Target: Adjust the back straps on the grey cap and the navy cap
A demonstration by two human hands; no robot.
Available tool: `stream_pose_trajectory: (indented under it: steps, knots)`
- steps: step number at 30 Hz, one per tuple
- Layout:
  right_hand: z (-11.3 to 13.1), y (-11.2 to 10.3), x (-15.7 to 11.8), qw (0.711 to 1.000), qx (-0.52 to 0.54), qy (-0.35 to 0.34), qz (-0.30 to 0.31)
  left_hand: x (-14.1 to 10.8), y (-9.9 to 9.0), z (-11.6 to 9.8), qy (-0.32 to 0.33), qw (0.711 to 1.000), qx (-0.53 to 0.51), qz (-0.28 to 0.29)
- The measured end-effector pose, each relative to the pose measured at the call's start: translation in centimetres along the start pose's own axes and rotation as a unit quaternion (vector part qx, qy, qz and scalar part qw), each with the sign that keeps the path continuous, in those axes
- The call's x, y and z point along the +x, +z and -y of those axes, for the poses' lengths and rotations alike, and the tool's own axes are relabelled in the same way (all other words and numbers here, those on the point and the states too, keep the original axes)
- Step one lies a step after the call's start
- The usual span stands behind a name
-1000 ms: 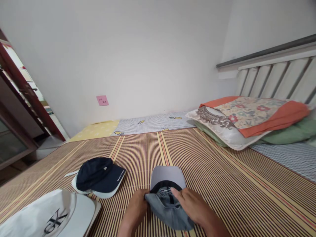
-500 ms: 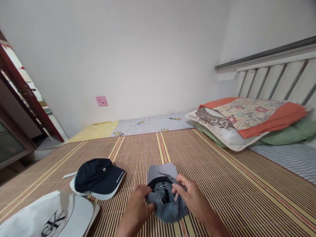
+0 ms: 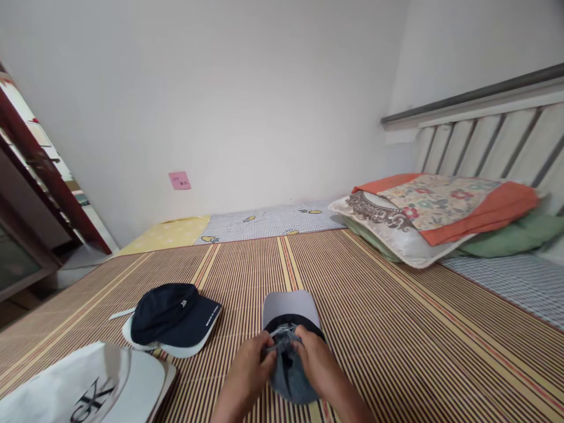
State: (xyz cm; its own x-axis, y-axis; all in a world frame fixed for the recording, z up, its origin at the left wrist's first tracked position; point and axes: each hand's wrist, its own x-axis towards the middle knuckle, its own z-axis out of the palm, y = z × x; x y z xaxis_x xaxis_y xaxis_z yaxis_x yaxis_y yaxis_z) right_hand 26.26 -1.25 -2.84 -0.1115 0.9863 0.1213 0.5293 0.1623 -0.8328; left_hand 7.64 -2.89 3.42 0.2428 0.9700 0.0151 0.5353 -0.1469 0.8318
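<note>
A blue-grey baseball cap (image 3: 292, 382) lies upside down on the striped bamboo mat (image 3: 379, 329), its pale grey brim pointing away from me. My left hand (image 3: 252, 359) grips the cap's left rear edge between thumb and fingers. On the opposite side, my right hand (image 3: 314, 356) is closed on the right part of the cap, fingertips at the inner rim. Both hands partly cover the crown and the opening. To the left sits a navy cap (image 3: 170, 314) on top of a white one, and nearer to me a white cap (image 3: 83, 382) with black lettering.
Pillows (image 3: 423, 249) with an orange floral cover (image 3: 445, 205) lie at the right, against a white slatted headboard (image 3: 497, 141). A plain wall rises behind the mat, bearing a pink note (image 3: 180, 180). A dark red door frame (image 3: 57, 170) stands at far left.
My right hand has let go of the cap's strap end and moved left and inward, onto the cap's rim. The hands are now closer together, and the cap's opening looks narrower.
</note>
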Motion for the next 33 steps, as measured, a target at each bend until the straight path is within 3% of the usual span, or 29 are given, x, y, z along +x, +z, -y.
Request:
stream_pose_trajectory:
  steps: [6,11,15,18,25,33]
  knots:
    - [1.7,-3.5,-0.3,0.993,0.112,-0.031,0.003,0.4,-0.7,0.5,0.051,0.972,-0.231,0.012]
    - [3.6,-6.7,0.2,0.955,0.290,-0.029,0.045,0.7,-0.3,-0.2,0.051,0.954,-0.293,0.031]
    - [4.8,-8.4,1.6,0.946,0.310,-0.016,0.094,0.8,-0.4,-0.3,0.030,0.945,-0.326,0.025]
    - [5.5,-8.6,2.0,0.944,0.318,-0.024,0.085,0.9,-0.2,-0.4,0.010,0.930,-0.366,0.030]
    - [5.7,-6.8,1.2,0.944,0.321,-0.041,0.068,1.3,0.5,-0.3,-0.012,0.896,-0.441,0.052]
    - [4.8,-7.7,0.8,0.948,0.292,-0.034,0.124,1.1,0.7,-0.2,0.006,0.874,-0.477,0.089]
